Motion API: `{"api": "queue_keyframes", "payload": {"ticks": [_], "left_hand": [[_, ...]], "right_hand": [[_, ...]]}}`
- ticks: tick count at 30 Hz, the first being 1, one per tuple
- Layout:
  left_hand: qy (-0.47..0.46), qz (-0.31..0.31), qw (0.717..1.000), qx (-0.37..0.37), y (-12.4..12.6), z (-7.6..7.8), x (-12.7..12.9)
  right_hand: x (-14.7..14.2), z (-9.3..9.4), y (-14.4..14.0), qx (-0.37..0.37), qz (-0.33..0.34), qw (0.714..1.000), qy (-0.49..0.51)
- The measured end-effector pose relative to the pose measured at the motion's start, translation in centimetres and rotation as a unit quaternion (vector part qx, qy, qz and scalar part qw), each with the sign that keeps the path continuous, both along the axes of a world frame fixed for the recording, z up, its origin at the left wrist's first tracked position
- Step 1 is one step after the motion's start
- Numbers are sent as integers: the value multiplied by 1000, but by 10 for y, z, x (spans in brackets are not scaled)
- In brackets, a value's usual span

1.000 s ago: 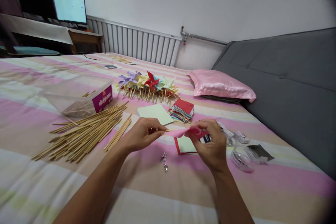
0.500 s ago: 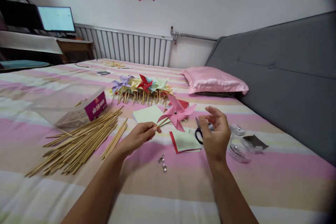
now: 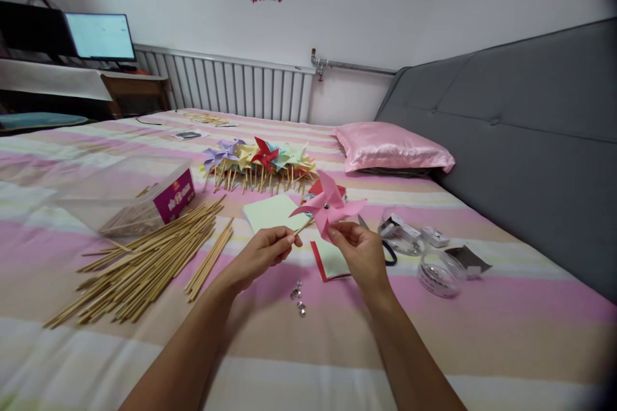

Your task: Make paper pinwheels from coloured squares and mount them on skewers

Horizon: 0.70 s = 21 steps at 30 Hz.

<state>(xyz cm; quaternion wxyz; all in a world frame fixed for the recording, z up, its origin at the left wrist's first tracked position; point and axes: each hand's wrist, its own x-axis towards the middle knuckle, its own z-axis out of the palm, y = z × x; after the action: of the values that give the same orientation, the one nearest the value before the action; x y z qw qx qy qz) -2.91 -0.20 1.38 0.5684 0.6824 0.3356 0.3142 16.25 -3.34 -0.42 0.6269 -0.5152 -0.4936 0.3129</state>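
A pink paper pinwheel [image 3: 327, 203] with a shiny round stud at its centre is held up in front of me. Its thin wooden stick is pinched between the thumb and fingers of my left hand [image 3: 266, 249]. My right hand [image 3: 362, 257] grips the pinwheel's lower blade, thumb in front and fingers behind. Beneath it lie pale green and red paper squares [image 3: 332, 261], partly covered by that hand. Scissors [image 3: 389, 253] with dark handles show just behind my right hand. Several small silvery studs [image 3: 299, 295] rest on the bedspread between my forearms.
A heap of wooden sticks [image 3: 154, 263] lies at left, beside a clear plastic box [image 3: 116, 199]. Finished pinwheels [image 3: 260, 160] stand clustered farther back, behind a pale paper stack [image 3: 274, 210]. Round clear containers [image 3: 441, 273] sit at right, below a pink pillow [image 3: 393, 146].
My right hand has moved left from beside the scissors and taken hold of the pinwheel's lower blade. The pinwheel has turned slightly; my left hand still holds its stick.
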Motion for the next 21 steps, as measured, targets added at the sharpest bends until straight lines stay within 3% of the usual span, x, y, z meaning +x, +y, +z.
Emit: {"api": "queue_keyframes", "payload": {"ticks": [8, 15, 18, 21], "left_hand": [[-6, 5, 1000, -3, 0, 1, 0], [27, 10, 999, 25, 1, 1, -5], [36, 1, 999, 29, 0, 1, -4], [26, 6, 999, 26, 0, 2, -3]], "right_hand": [[-3, 6, -2, 11, 28, 1000, 8], [11, 9, 2, 102, -84, 985, 111], [15, 8, 3, 86, -132, 981, 113], [15, 6, 4, 59, -117, 988, 87]]}}
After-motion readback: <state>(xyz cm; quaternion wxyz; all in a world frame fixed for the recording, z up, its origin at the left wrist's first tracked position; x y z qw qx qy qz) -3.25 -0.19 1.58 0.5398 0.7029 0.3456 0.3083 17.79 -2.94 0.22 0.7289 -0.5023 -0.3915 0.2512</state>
